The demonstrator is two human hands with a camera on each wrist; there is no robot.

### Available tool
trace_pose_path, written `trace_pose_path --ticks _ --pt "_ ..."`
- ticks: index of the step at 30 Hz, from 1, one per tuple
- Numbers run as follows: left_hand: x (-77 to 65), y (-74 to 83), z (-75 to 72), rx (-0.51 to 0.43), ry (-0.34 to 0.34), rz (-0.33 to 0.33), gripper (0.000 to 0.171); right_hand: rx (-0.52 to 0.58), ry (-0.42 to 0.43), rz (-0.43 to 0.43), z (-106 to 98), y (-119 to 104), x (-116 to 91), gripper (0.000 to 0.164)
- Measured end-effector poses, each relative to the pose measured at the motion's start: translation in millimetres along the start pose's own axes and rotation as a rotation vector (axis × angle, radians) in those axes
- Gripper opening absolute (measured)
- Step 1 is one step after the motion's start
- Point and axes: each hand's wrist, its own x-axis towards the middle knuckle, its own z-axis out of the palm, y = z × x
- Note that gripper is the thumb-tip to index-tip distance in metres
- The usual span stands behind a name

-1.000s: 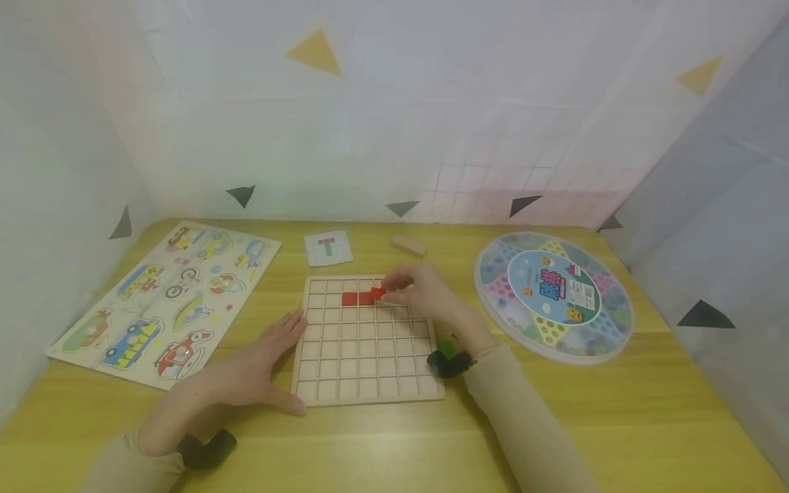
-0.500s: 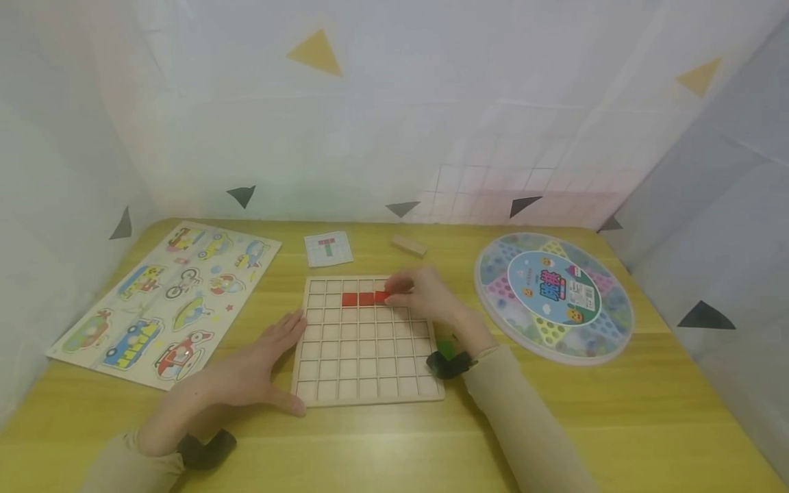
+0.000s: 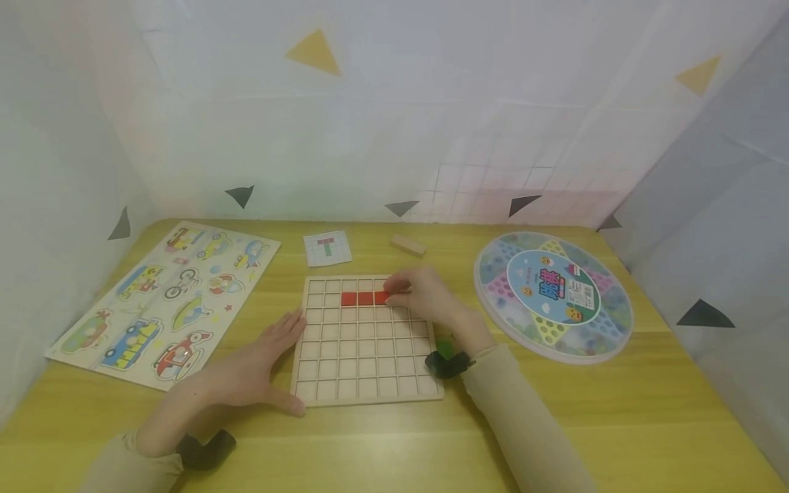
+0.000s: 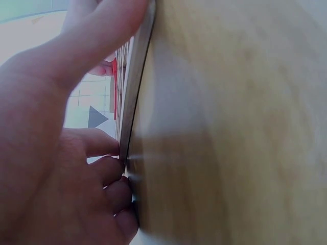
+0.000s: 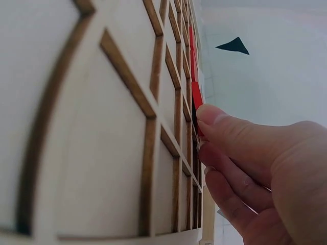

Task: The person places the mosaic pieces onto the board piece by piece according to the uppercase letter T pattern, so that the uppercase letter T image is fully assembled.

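We see a red tile [image 3: 381, 297] pinched at the right hand's [image 3: 424, 296] fingertips, on the board [image 3: 348, 350]; the left hand [image 3: 249, 370], thumb spread wide, touches its edge.

Long, plain beige cloth sleeves [image 3: 524, 421] are worn.
Beside each sleeve's cuff [image 3: 492, 361], a black, angular wrist-worn piece [image 3: 206, 450] is seen.
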Motion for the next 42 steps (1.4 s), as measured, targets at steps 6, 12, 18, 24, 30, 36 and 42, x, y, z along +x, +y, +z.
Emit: trace_pose_path --ticks 6,12,18,24,30,36,42 --pt "-0.4 1.0 -0.5 0.001 0.003 -0.002 0.135 0.007 -0.001 0.006 0.4 -0.2 0.1 0.024" --pt "-0.6 2.1 -0.8 -0.005 0.001 -0.003 0.135 0.006 -0.004 0.013 0.2 0.2 0.0 0.025" --pt "-0.5 2.0 -0.7 -0.006 -0.004 -0.012 0.135 0.003 -0.007 0.015 0.3 0.2 -0.3 0.025" --pt "-1.1 3.5 -1.6 -0.013 -0.007 -0.018 0.134 -0.001 -0.003 0.012 -0.1 -0.5 -1.0 0.024" --pt "-1.5 4.2 -2.0 -0.012 -0.004 -0.011 0.134 -0.007 -0.008 0.014 -0.4 -1.0 -0.9 0.025" --pt "-1.6 3.8 -1.9 -0.015 -0.007 -0.017 0.134 -0.011 -0.008 0.004 -0.3 -0.1 -0.6 0.025" --pt "-1.5 3.3 -1.6 -0.014 -0.008 -0.026 0.134 -0.005 0.000 -0.001 0.0 -0.2 -0.9 0.024"
